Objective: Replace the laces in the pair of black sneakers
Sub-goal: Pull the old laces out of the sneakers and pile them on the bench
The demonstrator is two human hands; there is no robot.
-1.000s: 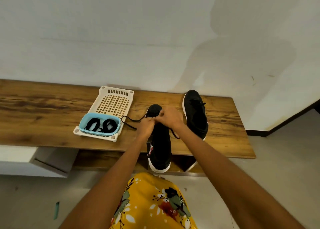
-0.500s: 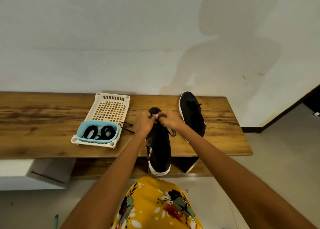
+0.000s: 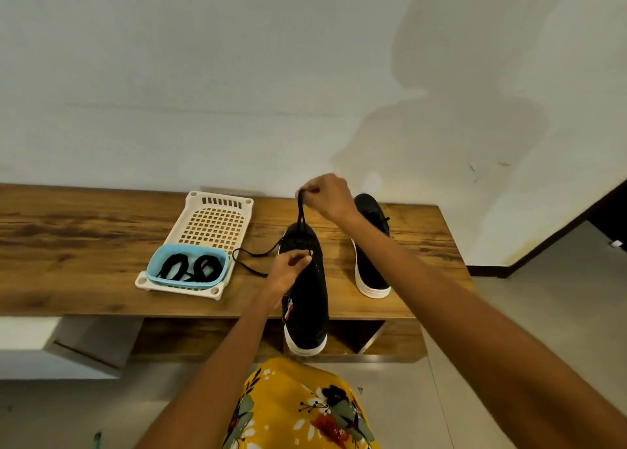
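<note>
A black sneaker with a white sole (image 3: pixel 307 299) lies on the wooden bench, its heel hanging over the front edge. My right hand (image 3: pixel 327 196) pinches a black lace (image 3: pixel 300 216) and holds it taut above the toe end. My left hand (image 3: pixel 288 267) rests on the sneaker's upper with curled fingers, apparently pinching the lace there. The lace's other end (image 3: pixel 249 260) trails left across the bench. The second black sneaker (image 3: pixel 371 255) lies to the right, partly hidden by my right arm. Two coiled black laces (image 3: pixel 190 267) sit in a blue tub.
The blue tub (image 3: pixel 154 272) stands on a cream perforated tray (image 3: pixel 212 225) left of the sneakers. The bench (image 3: pixel 68 245) runs along a white wall and ends at the right by grey floor. An open shelf lies below it.
My right hand has risen up and away from the sneaker, drawing the lace out taut. My left hand has slid slightly nearer along the upper. The camera tilted a little.
</note>
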